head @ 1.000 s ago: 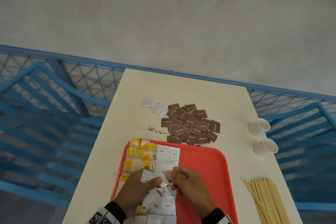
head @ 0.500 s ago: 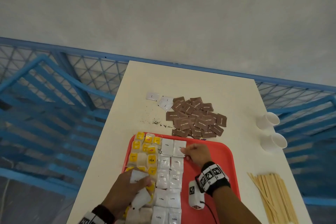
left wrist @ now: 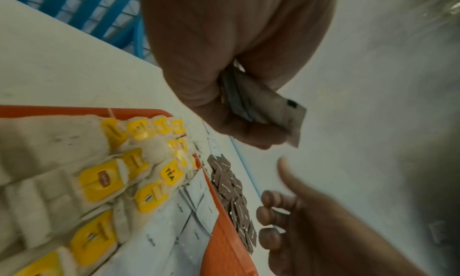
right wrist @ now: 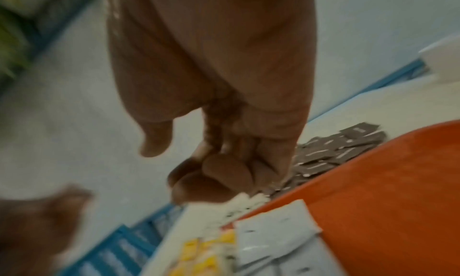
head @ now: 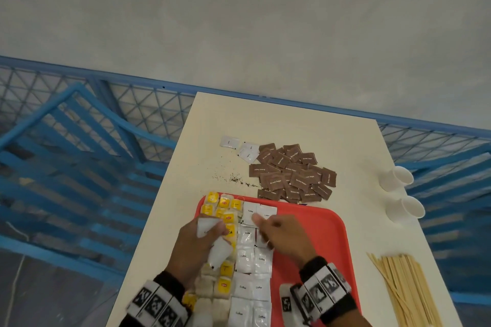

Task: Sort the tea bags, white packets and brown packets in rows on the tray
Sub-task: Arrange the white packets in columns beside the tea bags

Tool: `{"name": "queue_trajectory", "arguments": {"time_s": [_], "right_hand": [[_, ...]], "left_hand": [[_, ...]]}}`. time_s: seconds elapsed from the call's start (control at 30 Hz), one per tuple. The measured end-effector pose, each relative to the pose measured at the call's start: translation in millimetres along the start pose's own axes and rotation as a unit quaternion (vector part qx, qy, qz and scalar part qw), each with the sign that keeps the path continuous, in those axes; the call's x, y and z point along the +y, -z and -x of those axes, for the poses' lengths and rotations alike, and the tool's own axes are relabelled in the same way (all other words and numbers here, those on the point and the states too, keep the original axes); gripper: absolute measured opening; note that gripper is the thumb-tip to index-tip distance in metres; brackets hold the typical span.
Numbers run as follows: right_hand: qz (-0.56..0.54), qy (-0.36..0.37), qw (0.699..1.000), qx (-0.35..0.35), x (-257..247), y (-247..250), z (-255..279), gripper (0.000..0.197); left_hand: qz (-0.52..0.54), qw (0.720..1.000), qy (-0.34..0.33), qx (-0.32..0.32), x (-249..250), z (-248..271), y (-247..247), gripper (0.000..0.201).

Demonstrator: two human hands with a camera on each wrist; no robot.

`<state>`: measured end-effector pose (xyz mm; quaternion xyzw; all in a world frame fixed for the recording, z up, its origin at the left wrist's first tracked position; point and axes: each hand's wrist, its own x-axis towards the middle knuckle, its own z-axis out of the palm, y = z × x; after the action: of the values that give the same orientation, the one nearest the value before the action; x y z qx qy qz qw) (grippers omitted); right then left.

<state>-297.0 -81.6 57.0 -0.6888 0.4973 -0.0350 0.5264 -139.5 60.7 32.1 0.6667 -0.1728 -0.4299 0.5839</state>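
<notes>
I hold a small stack of white packets (head: 212, 241) in my left hand (head: 198, 248), fingers curled around it, low and left of centre in the head view; my right hand (head: 281, 237) hovers over the white rows on the red tray (head: 326, 241), fingers loosely curled, nothing visibly pinched; I judge these sachets light, thin, flexible and rather slick, best taken by an edge; the tea bags (head: 225, 210) look soft; the brown packets (head: 292, 170) sit heaped on the table above the tray.
</notes>
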Motion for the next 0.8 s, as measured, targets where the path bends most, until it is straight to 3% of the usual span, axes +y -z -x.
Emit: {"name": "queue_trajectory", "arguments": {"time_s": [0.07,0.1,0.23,0.3,0.4,0.5,0.6,0.7,0.8], "right_hand": [[-0.023,0.01,0.995,-0.099,-16,-10,29,0.058],[-0.043,0.026,0.993,-0.111,-20,-15,38,0.053],[-0.125,0.073,0.988,-0.06,-14,-24,51,0.027],[-0.148,0.078,0.985,-0.032,-9,-19,54,0.025],[-0.18,0.078,0.981,-0.001,0,-9,59,0.024],[-0.21,0.074,0.975,0.019,5,-4,62,0.027],[-0.228,0.074,0.971,0.022,7,-6,65,0.03],[-0.214,0.074,0.974,0.007,13,-5,72,0.033],[-0.168,0.071,0.983,-0.021,25,-4,77,0.024]], "left_hand": [[-0.013,0.999,-0.035,0.008,6,-3,-8,0.013],[-0.023,0.999,-0.047,0.006,8,-3,-13,0.012],[-0.034,0.997,-0.064,-0.014,17,1,-25,0.011],[0.008,0.999,-0.028,-0.024,18,2,-25,0.005],[0.059,0.998,0.013,-0.013,19,0,-18,0.014],[0.06,0.996,0.037,-0.048,25,5,-18,0.019],[0.01,0.994,0.049,-0.1,25,11,-27,0.023],[-0.017,0.993,0.039,-0.113,22,13,-32,0.02],[-0.07,0.987,0.048,-0.134,17,12,-28,0.019]]}}
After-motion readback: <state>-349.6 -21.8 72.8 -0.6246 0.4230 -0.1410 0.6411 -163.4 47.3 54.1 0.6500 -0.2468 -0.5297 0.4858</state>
